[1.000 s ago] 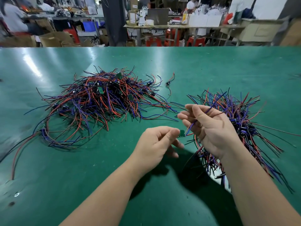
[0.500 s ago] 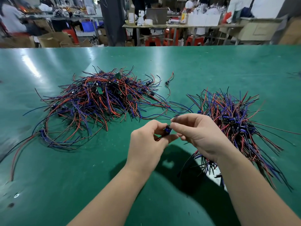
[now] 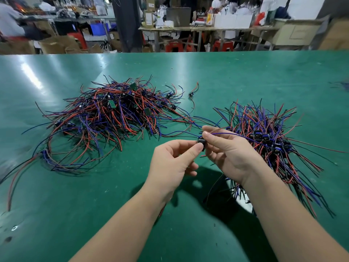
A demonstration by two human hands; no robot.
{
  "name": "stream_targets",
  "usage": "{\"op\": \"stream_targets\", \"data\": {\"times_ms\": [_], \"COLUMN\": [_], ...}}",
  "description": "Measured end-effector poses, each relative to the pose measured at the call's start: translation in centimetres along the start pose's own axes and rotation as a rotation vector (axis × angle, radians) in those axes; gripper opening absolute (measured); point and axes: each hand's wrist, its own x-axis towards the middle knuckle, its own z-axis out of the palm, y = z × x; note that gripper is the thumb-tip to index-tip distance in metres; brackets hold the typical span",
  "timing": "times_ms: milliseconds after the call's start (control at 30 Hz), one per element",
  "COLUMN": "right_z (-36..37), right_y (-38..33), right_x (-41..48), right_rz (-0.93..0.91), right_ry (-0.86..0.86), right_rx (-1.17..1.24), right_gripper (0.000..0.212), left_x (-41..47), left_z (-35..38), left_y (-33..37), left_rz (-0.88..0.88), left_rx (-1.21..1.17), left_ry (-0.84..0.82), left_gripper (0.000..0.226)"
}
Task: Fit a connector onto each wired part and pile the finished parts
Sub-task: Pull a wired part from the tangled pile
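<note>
Head view: my two grips meet low over the green tabletop (image 3: 245,76), between two heaps of wire. My left grip (image 3: 171,163) pinches a small black part (image 3: 201,141) between thumb and forefinger, the other fingers loosely curled beneath. My right grip (image 3: 232,156) pinches the same black part from the other side, thumb tip against it and fingers curled behind. A blue wire (image 3: 226,133) runs from the part across the top of my right grip toward the heap on that side. Whether a connector is seated on the part I cannot tell: it is tiny and half covered by my fingertips.

The left pile (image 3: 105,118) is a broad tangle of red, blue and black wires with small green boards showing among them. The right pile (image 3: 268,140) lies just beyond my right grip, its wires fanned outward, with dark blue blocks clustered near the middle. A lone wired piece (image 3: 191,94) lies apart, farther back between the piles. A white patch (image 3: 243,201) shows beside my right forearm, mostly hidden. Behind the tabletop stand blurred benches (image 3: 198,29), red stools (image 3: 174,46) and cardboard boxes (image 3: 56,44).
</note>
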Motion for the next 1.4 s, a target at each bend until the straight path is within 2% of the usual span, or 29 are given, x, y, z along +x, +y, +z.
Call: {"op": "stream_targets", "data": {"times_ms": [200, 400, 467, 567, 633, 800, 867, 1033, 1267, 1400], "right_z": [0.0, -0.5, -0.7, -1.1, -1.5, -2.8, -2.9, -2.6, -2.2, -1.9], "right_y": [0.4, 0.4, 0.3, -0.2, -0.7, -2.3, -2.4, -2.3, -2.5, -2.3], "right_x": [0.3, 0.2, 0.1, 0.0, 0.2, 0.7, 0.8, 0.7, 0.4, 0.4], "right_rz": [0.074, 0.001, -0.037, -0.066, -0.103, -0.200, -0.243, -0.295, -0.242, -0.256], "right_ry": [0.078, -0.091, -0.093, -0.048, 0.006, 0.187, 0.209, 0.215, 0.274, 0.323], "right_rx": [-0.028, -0.216, -0.337, -0.456, -0.434, -0.221, -0.144, -0.071, -0.063, -0.110], "right_gripper": [0.018, 0.012, 0.007, 0.014, 0.005, 0.009, 0.009, 0.009, 0.007, 0.017], "left_x": [0.1, 0.3, 0.3, 0.3, 0.3, -0.2, -0.2, -0.3, -0.3, -0.3], "left_z": [-0.6, -0.8, -0.8, -0.7, -0.9, -0.1, 0.1, -0.6, -1.6, -1.8], "left_y": [-0.6, -1.1, -1.2, -0.9, -0.7, -0.5, -0.4, 0.6, 1.7, 1.8], "left_rz": [0.143, 0.187, 0.163, 0.105, 0.062, -0.086, -0.104, -0.109, -0.160, -0.154], "left_rx": [0.363, 0.476, 0.473, 0.430, 0.393, 0.369, 0.377, 0.389, 0.374, 0.380], "left_ry": [0.053, 0.026, -0.012, -0.047, -0.053, -0.148, -0.214, -0.327, -0.472, -0.556], "left_gripper": [0.007, 0.006, 0.005, 0.007, 0.010, 0.038, 0.033, 0.003, 0.011, 0.009]}}
